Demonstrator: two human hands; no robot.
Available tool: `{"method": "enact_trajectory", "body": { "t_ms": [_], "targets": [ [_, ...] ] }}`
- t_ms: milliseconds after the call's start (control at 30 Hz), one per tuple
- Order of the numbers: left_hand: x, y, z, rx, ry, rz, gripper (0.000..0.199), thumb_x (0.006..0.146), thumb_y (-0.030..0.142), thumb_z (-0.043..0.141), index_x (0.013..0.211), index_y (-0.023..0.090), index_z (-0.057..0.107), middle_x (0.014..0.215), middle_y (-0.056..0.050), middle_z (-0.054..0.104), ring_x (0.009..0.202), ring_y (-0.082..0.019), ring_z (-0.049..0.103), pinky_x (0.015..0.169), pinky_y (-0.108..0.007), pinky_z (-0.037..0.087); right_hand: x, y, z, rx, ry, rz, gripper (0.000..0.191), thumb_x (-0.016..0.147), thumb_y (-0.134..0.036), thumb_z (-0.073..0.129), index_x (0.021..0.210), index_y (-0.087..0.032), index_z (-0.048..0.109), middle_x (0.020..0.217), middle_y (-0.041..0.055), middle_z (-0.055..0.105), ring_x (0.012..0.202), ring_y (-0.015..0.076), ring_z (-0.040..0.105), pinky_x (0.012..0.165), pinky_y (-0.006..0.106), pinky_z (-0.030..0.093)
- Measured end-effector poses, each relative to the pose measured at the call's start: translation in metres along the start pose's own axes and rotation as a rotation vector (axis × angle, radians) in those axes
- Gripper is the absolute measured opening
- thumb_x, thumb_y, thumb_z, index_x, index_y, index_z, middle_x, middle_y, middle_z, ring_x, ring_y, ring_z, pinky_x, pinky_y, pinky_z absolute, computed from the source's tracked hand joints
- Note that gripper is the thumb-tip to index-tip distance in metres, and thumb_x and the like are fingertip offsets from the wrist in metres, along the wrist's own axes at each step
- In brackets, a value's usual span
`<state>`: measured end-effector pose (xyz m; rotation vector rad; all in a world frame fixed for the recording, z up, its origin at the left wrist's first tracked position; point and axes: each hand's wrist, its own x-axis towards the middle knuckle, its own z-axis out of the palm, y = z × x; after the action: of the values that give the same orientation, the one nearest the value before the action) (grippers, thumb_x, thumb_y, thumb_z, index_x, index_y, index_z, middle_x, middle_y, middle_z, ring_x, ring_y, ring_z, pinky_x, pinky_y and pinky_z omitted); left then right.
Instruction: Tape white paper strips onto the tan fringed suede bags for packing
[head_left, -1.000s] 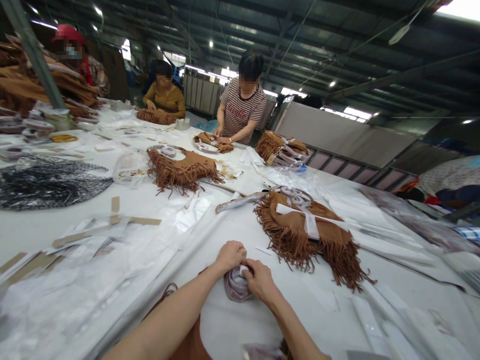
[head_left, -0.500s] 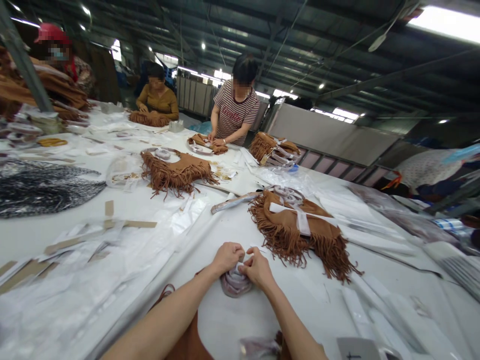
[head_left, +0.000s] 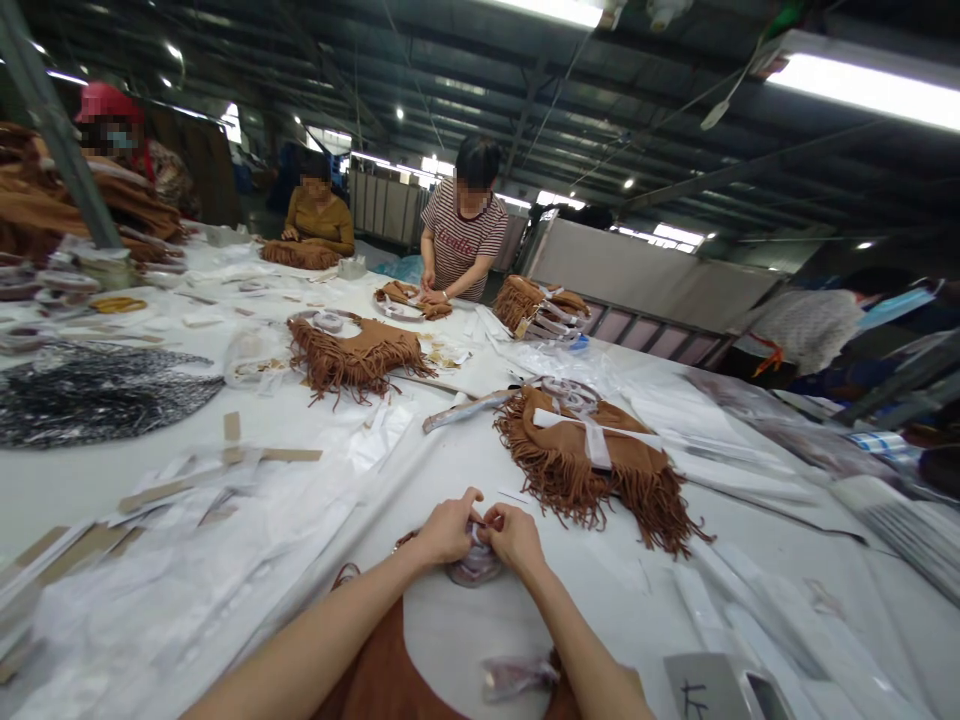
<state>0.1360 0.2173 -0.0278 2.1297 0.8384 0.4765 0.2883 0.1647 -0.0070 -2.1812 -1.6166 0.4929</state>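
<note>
A rolled-up strap in pale, see-through wrapping [head_left: 476,568] lies coiled on the white table. My left hand [head_left: 450,530] is closed at the coil's upper left, its thumb or a finger poking up. Opposite it, my right hand [head_left: 516,537] pinches the coil's top edge; the fingertips of both hands nearly meet there. What exactly sits between the fingertips is too small to see. Below my forearms spreads a brown suede-like bag [head_left: 390,660] with a curved opening, partly hidden by my left arm. A small wrapped piece [head_left: 517,677] lies inside that curve.
Beyond my hands lies a fringed brown bag [head_left: 600,440] with a white band; another fringed bag [head_left: 360,350] sits farther left. Clear plastic and cardboard strips [head_left: 180,490] cover the left side. A marked grey block [head_left: 701,688] stands front right. A co-worker in stripes [head_left: 465,235] handles a bag across the table.
My fingertips have drawn closer together over the coil, and my left hand has turned so that one digit sticks up. The whole view has shifted slightly.
</note>
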Motion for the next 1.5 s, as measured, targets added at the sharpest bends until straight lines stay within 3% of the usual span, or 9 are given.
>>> {"method": "enact_trajectory", "body": {
  "t_ms": [100,267,500,700,867,1067,1367,1500],
  "targets": [
    [-0.003,0.004,0.006,0.061,0.049,-0.039,0.053,0.070,0.010,0.056,0.120,0.024,0.044,0.103,-0.003,0.070,0.099,-0.021,0.062,0.086,-0.029,0.046,-0.002,0.002,0.001,0.012,0.004,-0.046,0.019,0.065,-0.017,0.063,0.082,-0.024,0.067,0.069,-0.0025,0.069,0.068,0.0160,0.061,0.064,0.025,0.040],
    [-0.006,0.005,0.009,0.128,0.079,-0.091,0.034,0.073,0.010,0.052,0.104,0.023,0.059,0.101,-0.005,0.070,0.099,-0.022,0.062,0.088,-0.031,0.045,-0.007,0.010,0.007,0.059,0.005,-0.133,0.012,0.071,-0.021,0.058,0.077,-0.023,0.069,0.078,0.0000,0.071,0.077,0.0185,0.063,0.070,0.027,0.043],
    [-0.010,0.006,0.008,0.186,0.073,-0.109,0.031,0.075,0.015,0.050,0.099,0.023,0.067,0.100,-0.006,0.070,0.099,-0.022,0.061,0.092,-0.032,0.044,-0.017,0.016,0.013,0.144,0.023,-0.197,0.026,0.083,-0.031,0.048,0.087,-0.023,0.073,0.088,0.0039,0.073,0.085,0.0223,0.065,0.080,0.032,0.046],
    [-0.010,0.008,0.008,0.231,0.063,-0.123,0.026,0.076,0.017,0.050,0.092,0.023,0.070,0.097,-0.007,0.071,0.096,-0.023,0.063,0.089,-0.033,0.045,-0.027,0.020,0.007,0.217,-0.051,-0.218,0.033,0.082,-0.027,0.044,0.101,-0.026,0.071,0.107,-0.0010,0.069,0.102,0.0219,0.062,0.094,0.033,0.045],
    [-0.009,0.008,0.009,0.234,0.079,-0.121,0.027,0.076,0.018,0.051,0.094,0.022,0.070,0.098,-0.008,0.072,0.094,-0.022,0.064,0.088,-0.032,0.046,-0.018,0.023,0.008,0.286,-0.053,-0.117,0.035,0.084,-0.040,0.045,0.084,-0.020,0.074,0.088,0.0014,0.073,0.087,0.0249,0.066,0.080,0.033,0.051],
    [-0.009,0.004,0.013,0.220,0.093,-0.102,0.029,0.076,0.016,0.049,0.094,0.022,0.071,0.097,-0.008,0.072,0.093,-0.022,0.064,0.086,-0.032,0.046,-0.004,0.028,0.020,0.326,-0.027,-0.020,0.021,0.073,-0.031,0.060,0.086,-0.019,0.072,0.087,0.0047,0.073,0.082,0.0218,0.067,0.078,0.031,0.052],
    [-0.007,0.003,0.005,0.164,0.070,-0.064,0.032,0.074,0.018,0.051,0.102,0.022,0.066,0.097,-0.004,0.070,0.090,-0.019,0.063,0.082,-0.027,0.046,-0.008,0.019,0.017,0.276,0.028,-0.002,0.019,0.070,-0.026,0.061,0.085,-0.017,0.068,0.081,0.0048,0.072,0.077,0.0199,0.067,0.077,0.031,0.050],
    [-0.004,0.002,0.005,0.188,0.091,-0.113,0.036,0.073,0.027,0.055,0.107,0.016,0.063,0.101,-0.010,0.066,0.096,-0.023,0.060,0.084,-0.031,0.045,-0.012,0.013,0.015,0.251,0.064,0.008,0.020,0.070,-0.028,0.061,0.085,-0.017,0.068,0.083,0.0055,0.072,0.080,0.0208,0.067,0.079,0.031,0.050]
  ]
}}
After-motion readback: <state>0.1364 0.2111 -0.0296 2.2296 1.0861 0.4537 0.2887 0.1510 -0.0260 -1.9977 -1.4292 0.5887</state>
